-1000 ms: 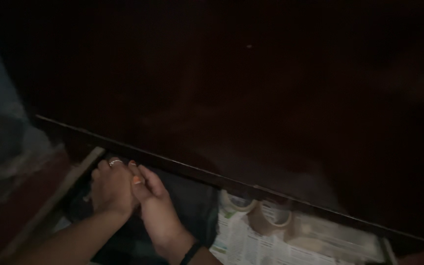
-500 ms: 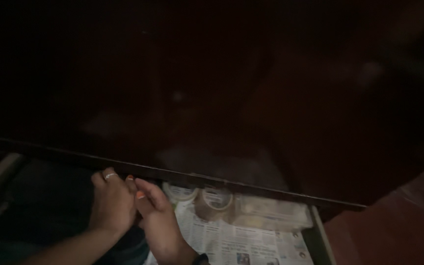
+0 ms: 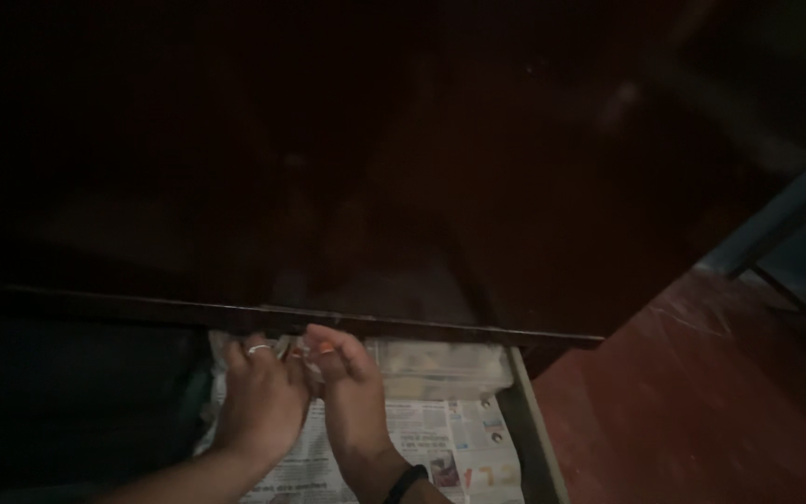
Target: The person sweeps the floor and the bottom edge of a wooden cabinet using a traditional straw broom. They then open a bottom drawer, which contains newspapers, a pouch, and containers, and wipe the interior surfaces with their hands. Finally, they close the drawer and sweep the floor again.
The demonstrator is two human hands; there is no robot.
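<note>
Dim room. Dark wooden tabletop (image 3: 403,168) fills most of the view, its front edge running across above an open drawer (image 3: 524,429). Reddish floor (image 3: 701,401) to the right; a grey-blue frame (image 3: 776,215) stands at far right.

Drawer lined with newspaper (image 3: 440,448) — printed sheet, pale, with small colour patches. At the drawer's back, under the tabletop edge, a clear plastic-wrapped bundle (image 3: 440,369).

Left hand (image 3: 263,397), ring on one finger, and right hand (image 3: 352,392), painted nails, dark wristband (image 3: 403,485), lie side by side over the newspaper, fingers curled toward the back of the drawer — whether they grip anything, cannot tell.
</note>
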